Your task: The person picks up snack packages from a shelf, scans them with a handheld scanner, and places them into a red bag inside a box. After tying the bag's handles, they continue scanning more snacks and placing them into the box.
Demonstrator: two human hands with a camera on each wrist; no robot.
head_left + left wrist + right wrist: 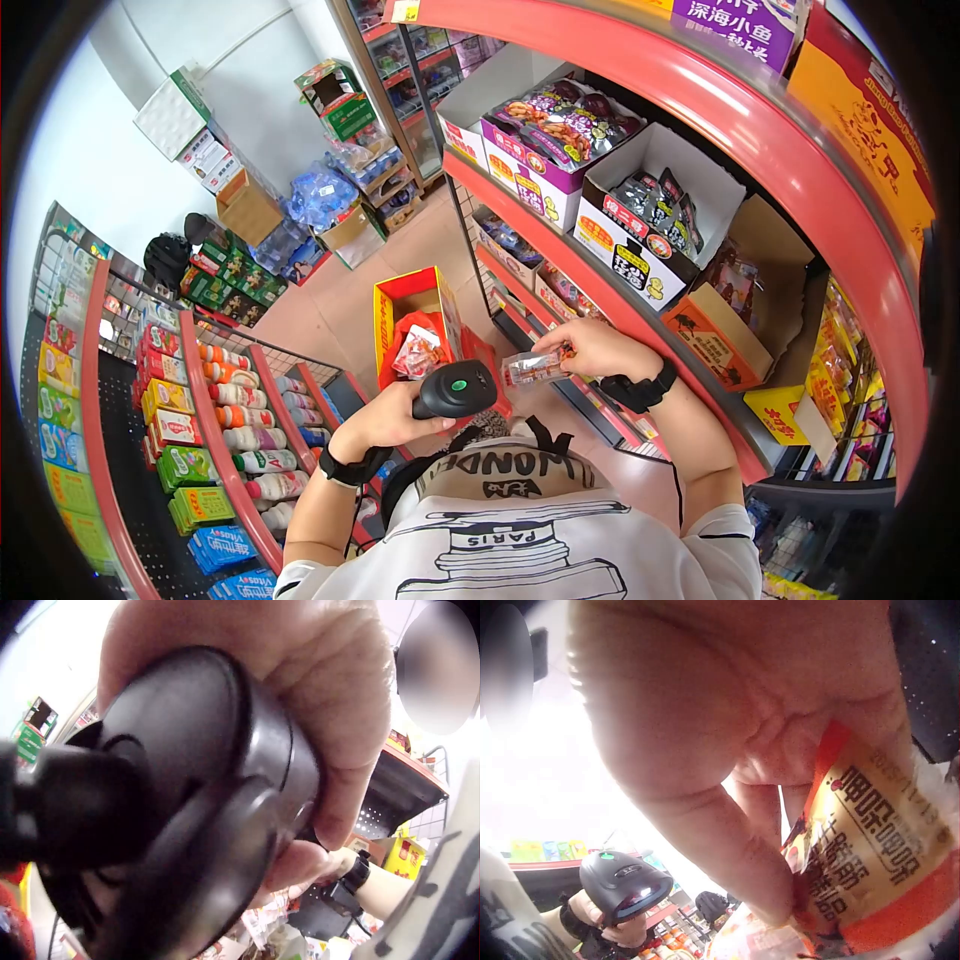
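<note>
My left hand [390, 418] grips a black handheld barcode scanner [452, 392] with a green light on its top. In the left wrist view the scanner [187, 705] fills much of the frame, with the palm wrapped against it. My right hand [607, 352] pinches a clear snack packet [530, 368] by one end, beside the scanner's front. Close up in the right wrist view, the packet [877, 840] shows a tan label with red edges and dark print. The scanner [622, 881] points toward the right hand's side there, its window lit.
Ahead of the hands, a yellow-and-red carton [384, 320] holds a red bag and packets. Red-edged shelves [600, 262] with open snack boxes [640, 262] rise at the right. Bottles [255, 417] and drink cartons line the left rack. Water packs [320, 195] and boxes stand at the back.
</note>
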